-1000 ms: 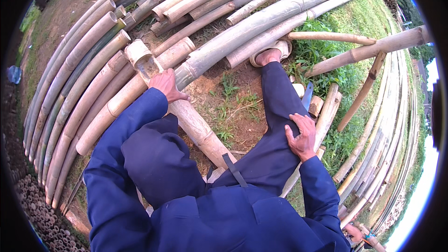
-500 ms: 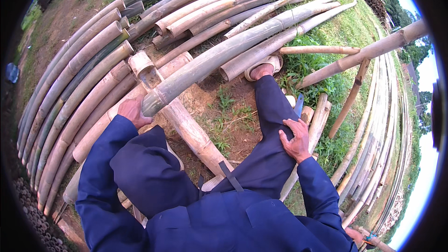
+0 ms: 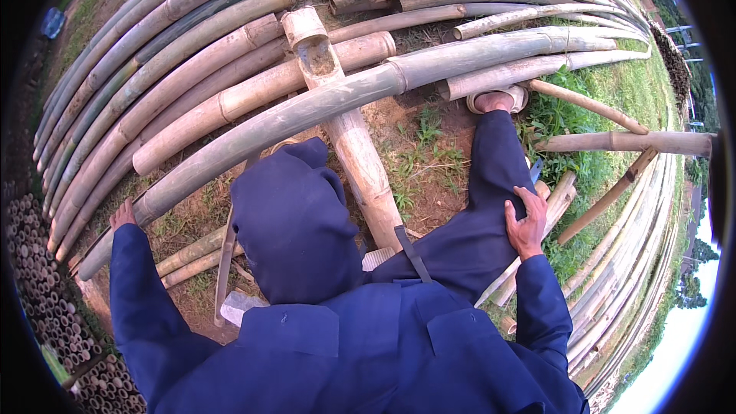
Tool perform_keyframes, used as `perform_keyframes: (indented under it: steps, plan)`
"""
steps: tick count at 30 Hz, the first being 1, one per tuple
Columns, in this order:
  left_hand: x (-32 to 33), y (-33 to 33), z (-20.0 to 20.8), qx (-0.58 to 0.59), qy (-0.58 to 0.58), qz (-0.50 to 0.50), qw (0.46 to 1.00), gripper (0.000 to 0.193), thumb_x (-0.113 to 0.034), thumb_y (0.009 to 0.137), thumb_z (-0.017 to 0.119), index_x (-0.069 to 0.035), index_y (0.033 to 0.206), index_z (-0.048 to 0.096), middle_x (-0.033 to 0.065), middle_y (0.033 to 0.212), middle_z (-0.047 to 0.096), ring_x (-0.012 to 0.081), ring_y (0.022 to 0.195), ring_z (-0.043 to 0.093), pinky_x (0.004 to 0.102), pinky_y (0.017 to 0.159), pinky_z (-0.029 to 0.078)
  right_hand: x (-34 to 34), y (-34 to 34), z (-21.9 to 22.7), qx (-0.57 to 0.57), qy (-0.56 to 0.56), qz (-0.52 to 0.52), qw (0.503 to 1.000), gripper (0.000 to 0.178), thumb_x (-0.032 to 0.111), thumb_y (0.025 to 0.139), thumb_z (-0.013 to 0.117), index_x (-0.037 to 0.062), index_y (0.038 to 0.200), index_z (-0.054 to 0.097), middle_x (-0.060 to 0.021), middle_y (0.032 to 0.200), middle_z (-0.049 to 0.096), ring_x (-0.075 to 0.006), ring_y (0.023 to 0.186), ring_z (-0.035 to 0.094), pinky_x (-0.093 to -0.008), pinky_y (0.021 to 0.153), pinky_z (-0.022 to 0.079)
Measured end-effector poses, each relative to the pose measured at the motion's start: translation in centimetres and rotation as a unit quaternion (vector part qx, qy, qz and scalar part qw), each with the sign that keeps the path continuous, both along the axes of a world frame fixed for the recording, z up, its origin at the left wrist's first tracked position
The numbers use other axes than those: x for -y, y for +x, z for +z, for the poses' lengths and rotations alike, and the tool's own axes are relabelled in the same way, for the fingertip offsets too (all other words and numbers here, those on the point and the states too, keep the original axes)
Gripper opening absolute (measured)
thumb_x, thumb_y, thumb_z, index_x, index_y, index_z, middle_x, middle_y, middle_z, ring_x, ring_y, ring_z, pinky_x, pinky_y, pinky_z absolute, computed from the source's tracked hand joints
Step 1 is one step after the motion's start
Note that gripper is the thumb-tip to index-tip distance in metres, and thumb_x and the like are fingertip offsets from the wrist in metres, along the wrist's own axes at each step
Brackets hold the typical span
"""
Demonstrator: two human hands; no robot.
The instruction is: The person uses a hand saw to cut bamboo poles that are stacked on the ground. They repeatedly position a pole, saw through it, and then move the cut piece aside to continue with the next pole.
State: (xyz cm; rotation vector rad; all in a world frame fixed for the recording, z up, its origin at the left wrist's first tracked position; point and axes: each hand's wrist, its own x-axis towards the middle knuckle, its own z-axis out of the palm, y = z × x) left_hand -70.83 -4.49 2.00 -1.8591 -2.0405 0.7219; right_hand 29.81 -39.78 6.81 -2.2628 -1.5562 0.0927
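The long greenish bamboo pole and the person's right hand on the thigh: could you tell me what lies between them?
In the head view, between the long greenish bamboo pole and the right hand lie bare soil with grass tufts and the blue-trousered leg.

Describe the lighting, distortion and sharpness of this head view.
Head view: soft, even daylight, no hard shadows; strong fisheye bending, so the long bamboo pole under the left hand curves and a black rim frames the picture; sky at lower right is blown out; the right hand on the thigh looks sharp.

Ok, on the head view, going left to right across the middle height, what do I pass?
Stacked bamboo tube ends → left hand on the long bamboo pole → raised left knee → notched bamboo post → right hand on the right thigh → leaning bamboo stick.
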Motion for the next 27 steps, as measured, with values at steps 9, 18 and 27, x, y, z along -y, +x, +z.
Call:
perform_keyframes:
  steps: [9, 18, 27]
  plan:
    - [-2.9, 44.0, 2.5, 0.426, -0.026, -0.263, 0.865, 0.063, -0.035, 0.088, 0.077, -0.008, 0.141, 0.055, 0.0199, 0.139, 0.061, 0.0405, 0.127, 0.058, 0.0471, 0.111, 0.045, 0.1, -1.2, 2.9, 0.068, -0.03, -0.002, 0.997, 0.038, 0.017, 0.087, 0.076, 0.0061, 0.123, 0.07, -0.0082, 0.114, 0.074, -0.0253, 0.114, 0.066, -0.0472, 0.116, 0.037]
    - [-3.9, 66.5, 0.2, 0.29, -0.198, -0.304, 0.886, 0.083, -0.05, 0.066, 0.091, 0.003, 0.121, 0.057, 0.0242, 0.122, 0.069, 0.0367, 0.117, 0.067, 0.0454, 0.105, 0.049, 2.6, -1.0, 2.1, 0.047, -0.023, -0.021, 0.998, 0.038, 0.015, 0.088, 0.074, 0.0056, 0.125, 0.07, -0.0104, 0.118, 0.074, -0.0277, 0.121, 0.065, -0.0492, 0.122, 0.03]
    - [-4.1, 65.4, 0.3, 0.32, -0.201, -0.329, 0.865, 0.066, -0.037, 0.066, 0.088, -0.001, 0.114, 0.06, 0.0195, 0.107, 0.074, 0.0348, 0.107, 0.072, 0.0431, 0.099, 0.051, 2.8, -0.6, 3.1, 0.043, -0.043, -0.008, 0.998, 0.039, 0.016, 0.091, 0.071, 0.0019, 0.128, 0.068, -0.0112, 0.115, 0.075, -0.0283, 0.114, 0.068, -0.0533, 0.122, 0.029]
